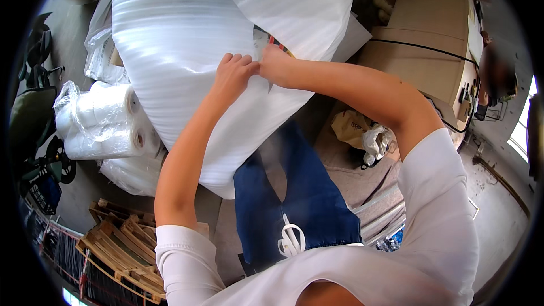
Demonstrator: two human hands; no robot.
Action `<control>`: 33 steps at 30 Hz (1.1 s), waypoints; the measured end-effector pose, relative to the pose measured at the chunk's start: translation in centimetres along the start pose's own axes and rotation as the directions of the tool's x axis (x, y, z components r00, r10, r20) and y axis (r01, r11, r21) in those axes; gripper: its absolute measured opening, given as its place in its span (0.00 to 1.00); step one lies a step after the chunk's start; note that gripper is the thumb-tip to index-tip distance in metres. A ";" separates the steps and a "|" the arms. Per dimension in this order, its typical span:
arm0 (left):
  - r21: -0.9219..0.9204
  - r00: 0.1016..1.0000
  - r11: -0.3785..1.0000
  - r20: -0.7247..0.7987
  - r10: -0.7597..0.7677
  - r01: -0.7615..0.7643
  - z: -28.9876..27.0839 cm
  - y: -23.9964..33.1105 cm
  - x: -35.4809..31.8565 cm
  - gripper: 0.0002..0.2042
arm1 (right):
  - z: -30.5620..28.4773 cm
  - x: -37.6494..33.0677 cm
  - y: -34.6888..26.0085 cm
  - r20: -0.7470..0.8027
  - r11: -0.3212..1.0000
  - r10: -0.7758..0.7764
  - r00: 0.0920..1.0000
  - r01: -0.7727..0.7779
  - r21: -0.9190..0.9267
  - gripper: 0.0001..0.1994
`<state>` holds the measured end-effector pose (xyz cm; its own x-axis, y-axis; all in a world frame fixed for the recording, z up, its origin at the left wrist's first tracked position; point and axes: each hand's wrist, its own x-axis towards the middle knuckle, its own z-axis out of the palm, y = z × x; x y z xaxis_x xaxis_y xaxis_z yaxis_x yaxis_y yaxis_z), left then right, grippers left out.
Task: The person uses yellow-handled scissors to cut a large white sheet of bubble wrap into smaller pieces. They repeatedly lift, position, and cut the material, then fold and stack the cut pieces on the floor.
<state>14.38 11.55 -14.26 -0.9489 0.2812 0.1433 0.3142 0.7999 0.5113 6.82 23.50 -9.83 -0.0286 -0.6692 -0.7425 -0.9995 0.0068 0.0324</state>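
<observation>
- Head view: white foam sheet (181,37) spreads before the wearer at upper centre, one overlapping flap (294,0) crossing it, as I follow from my remote station.
- Left hand (233,75) lies on the foam with fingers bent and pressed together, apparently pinching the material close to where the two hands meet.
- Right hand (276,67) comes in at the flap's lower edge, fingers curled; their tips are hidden, so I cannot tell what, if anything, they pinch. A small grey point (270,86) shows just below it, too little for me to identify.
- Above the hands, a gap between the layers bares a dark, red and yellow strip (276,42).
- I judge the step in hand to be work on the meeting edges of the foam, both hands at a single spot.
- The next move, by my reading, calls for a firm left hold and a controlled right hand, lest the thin sheet slip or rip.
- Plastic-wrapped rolls (102,124) stand at left beside the foam, wooden pallets (122,249) lie lower left, and a brown paper bag (347,127) sits at right.
</observation>
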 end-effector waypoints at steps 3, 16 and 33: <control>-0.001 0.997 0.999 -0.071 0.034 -0.034 -0.8 0.3 1.1 0.05 | -0.8 -1.5 0.6 -0.009 1.000 -0.009 1.000 0.009 -0.027 0.02; 0.134 0.963 0.990 -0.270 -0.006 0.044 -3.0 2.8 2.2 0.04 | 0.5 -3.5 2.1 -0.291 0.959 -0.206 0.934 0.134 -0.250 0.02; 0.188 0.990 0.981 -0.141 -0.016 0.043 -5.8 6.9 1.0 0.03 | -3.2 -5.3 -3.2 0.224 0.886 -0.134 0.965 0.218 -0.410 0.15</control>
<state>15.43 14.29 -5.62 -0.9485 0.1906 0.2532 0.2732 0.8965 0.3487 10.27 24.58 -3.86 0.1024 -0.4802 -0.8711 -0.8846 -0.4445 0.1411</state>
